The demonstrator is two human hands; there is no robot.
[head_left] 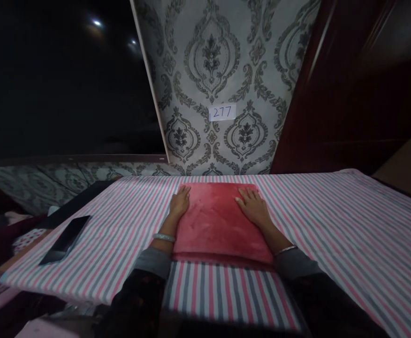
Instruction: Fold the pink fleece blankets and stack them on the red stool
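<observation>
A folded red plush cloth (pixel 216 223), perhaps a blanket or towel, lies flat in front of me with its layered fold along the near edge. My left hand (pixel 180 202) rests at its far left edge, fingers stretched forward. On the far right part of the cloth my right hand (pixel 254 205) lies flat with its fingers spread. Neither hand grips the cloth; both touch it from above. A bracelet circles each wrist.
The cloth lies on a table with a striped cover (pixel 332 216). A dark phone (pixel 65 240) is at the left. Behind stand a large black screen (pixel 68 84), patterned wallpaper with a paper label "277" (pixel 222 112), and a dark red panel (pixel 349 89).
</observation>
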